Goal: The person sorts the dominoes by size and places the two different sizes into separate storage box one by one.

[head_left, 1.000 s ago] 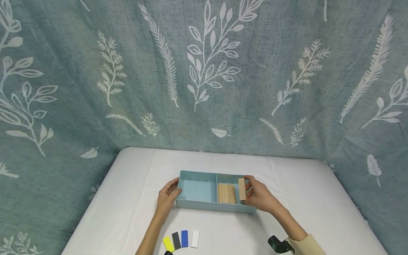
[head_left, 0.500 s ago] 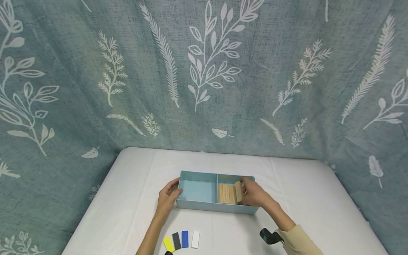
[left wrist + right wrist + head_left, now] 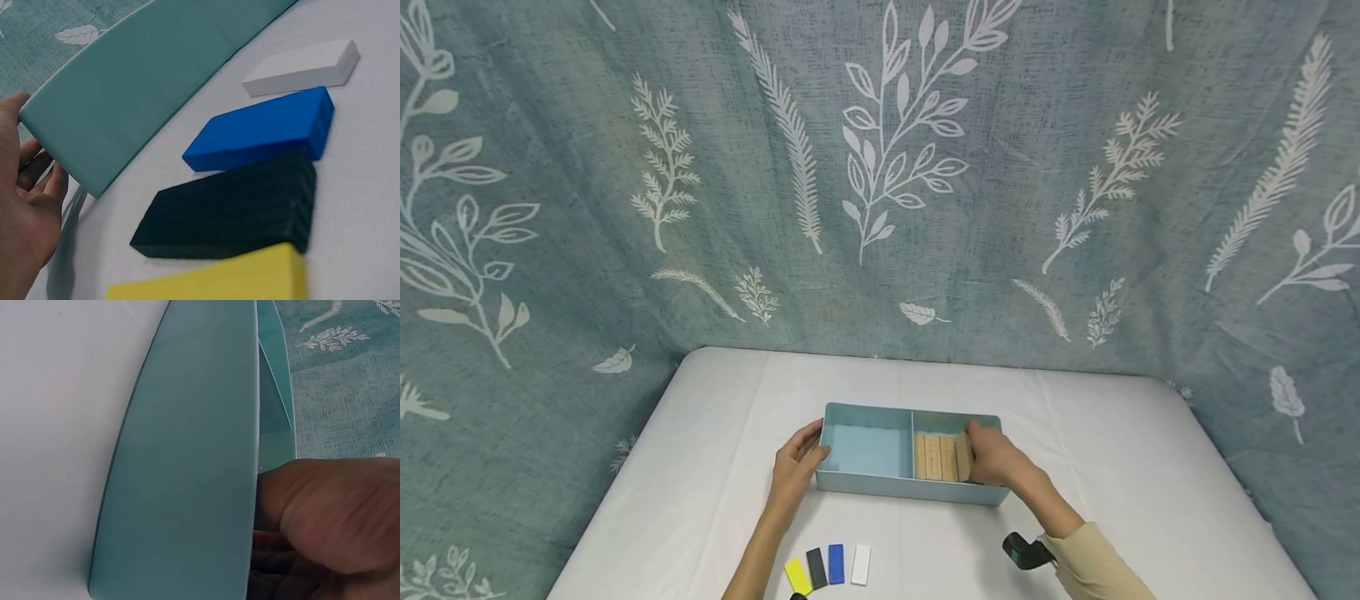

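A teal two-compartment box [image 3: 865, 442] stands on the white table. My left hand [image 3: 796, 467] grips its left end, the thumb at the rim; in the left wrist view the fingers lie against the box's end wall. Three plain wooden blocks [image 3: 934, 458] lie side by side in the right compartment, against the divider. To their right, my right hand [image 3: 996, 457] reaches into that compartment and holds another wooden block [image 3: 963, 457], slightly tilted beside the row. In the right wrist view, the front wall [image 3: 181, 450] hides the fingertips and the block.
In front of the box lie a yellow block [image 3: 797, 575], a black block [image 3: 816, 567], a blue block [image 3: 836, 564] and a white block [image 3: 861, 565]. A dark wrist camera [image 3: 1026, 552] sits by the right sleeve. A leaf-patterned teal curtain [image 3: 880, 292] hangs behind the table.
My right hand has moved left and down into the right compartment, bringing its wooden block from the right side to beside the row. The left hand stays on the box's end.
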Demonstrator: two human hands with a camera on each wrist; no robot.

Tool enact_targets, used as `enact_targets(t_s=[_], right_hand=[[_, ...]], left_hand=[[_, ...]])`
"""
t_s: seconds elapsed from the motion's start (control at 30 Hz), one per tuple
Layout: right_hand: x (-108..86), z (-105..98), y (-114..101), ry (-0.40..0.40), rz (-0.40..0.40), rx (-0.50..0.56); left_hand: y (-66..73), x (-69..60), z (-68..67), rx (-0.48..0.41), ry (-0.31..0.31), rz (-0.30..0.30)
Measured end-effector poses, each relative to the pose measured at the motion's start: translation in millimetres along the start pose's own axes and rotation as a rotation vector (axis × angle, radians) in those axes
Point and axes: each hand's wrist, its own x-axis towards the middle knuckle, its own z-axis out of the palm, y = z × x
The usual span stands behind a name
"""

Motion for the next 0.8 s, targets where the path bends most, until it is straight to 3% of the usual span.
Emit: enact_targets(t_s=[0.13,0.37,0.7,0.8], right_hand=[[-1.2,1,-1,-0.01,0.005,-0.018],[-1.2,4,-1,-0.017,-0.01,-0.04],[0.7,6,-3,-0.026,0.009,-0.104],[0.4,6,-4,-0.031,0.021,-0.132]], left_hand=[[2.7,-1.0,1.1,0.013,0.009,-0.01],[32.8,-12.7,4.4,0.026,0.008,-0.011],[33.5,-13.8,5.5,0.019,0.009,0.005],[27.1,-11.2,4.7,0.016,0.01,0.002]])
